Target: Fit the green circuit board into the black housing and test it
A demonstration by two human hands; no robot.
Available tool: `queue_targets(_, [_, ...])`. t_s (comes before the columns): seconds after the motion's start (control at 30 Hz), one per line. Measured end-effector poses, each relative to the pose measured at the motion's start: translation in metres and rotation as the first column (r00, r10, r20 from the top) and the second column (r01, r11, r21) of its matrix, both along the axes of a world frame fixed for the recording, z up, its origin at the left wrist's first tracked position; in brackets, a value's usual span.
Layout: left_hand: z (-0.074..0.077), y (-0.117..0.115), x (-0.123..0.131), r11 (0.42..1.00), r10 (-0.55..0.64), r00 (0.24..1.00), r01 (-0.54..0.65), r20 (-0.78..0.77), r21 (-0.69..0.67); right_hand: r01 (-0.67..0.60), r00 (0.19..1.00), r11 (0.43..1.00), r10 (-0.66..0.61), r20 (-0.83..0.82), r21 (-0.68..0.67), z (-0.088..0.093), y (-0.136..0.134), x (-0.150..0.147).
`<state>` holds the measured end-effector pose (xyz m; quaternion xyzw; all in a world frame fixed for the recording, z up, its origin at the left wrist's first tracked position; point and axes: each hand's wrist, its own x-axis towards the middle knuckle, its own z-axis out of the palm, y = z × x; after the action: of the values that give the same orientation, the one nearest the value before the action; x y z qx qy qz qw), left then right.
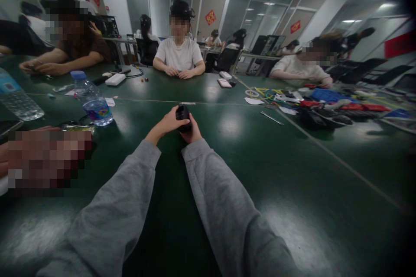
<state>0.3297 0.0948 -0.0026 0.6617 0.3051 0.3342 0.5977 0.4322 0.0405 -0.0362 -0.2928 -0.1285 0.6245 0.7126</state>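
Head view: at the frame's centre, the left hand (169, 122) and right hand (194, 130) are clasped around a small black boxy object (182, 114), its longer axis running up the frame, front unclear; at left, a blue-capped clear plastic bottle (95, 103) and a light-blue-labelled clear bottle (20, 98) hold clear liquid

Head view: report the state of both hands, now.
Left hand: closed, holding the black object, thumb on its near side.
Right hand: closed around the same object from the right.
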Motion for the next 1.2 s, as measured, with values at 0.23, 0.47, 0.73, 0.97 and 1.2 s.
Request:
queue_targets(0.23, [0.009, -0.02, 0.004, 0.964, 0.238, 0.956, -0.211, 0.173, -0.162, 0.002, 1.0, 1.0, -0.002, -0.022, 0.01, 0.002, -0.003, 0.0])
queue_targets(0.47, [0.032, -0.02, 0.003, 0.97, 0.234, 0.937, -0.204, 0.262, -0.136, 0.112, 0.978, 0.993, -0.102, -0.18, 0.048, -0.006, 0.005, 0.006])
queue_targets(0.73, [0.043, -0.014, -0.012, 0.903, 0.086, 0.911, 0.1, 0.403, -0.419, 0.154, 0.96, 0.988, -0.15, -0.236, -0.001, -0.007, 0.005, 0.011])
queue_targets(0.97, [-0.01, 0.002, -0.029, 0.686, 0.254, 0.831, 0.207, 0.496, -0.698, 0.091, 0.981, 0.995, -0.081, -0.177, 0.05, -0.009, 0.005, 0.011])
queue_targets(1.2, [-0.032, 0.014, -0.032, 0.629, 0.377, 0.752, 0.221, 0.54, -0.746, 0.094, 0.986, 0.993, -0.084, -0.147, 0.066, -0.009, 0.004, 0.011])
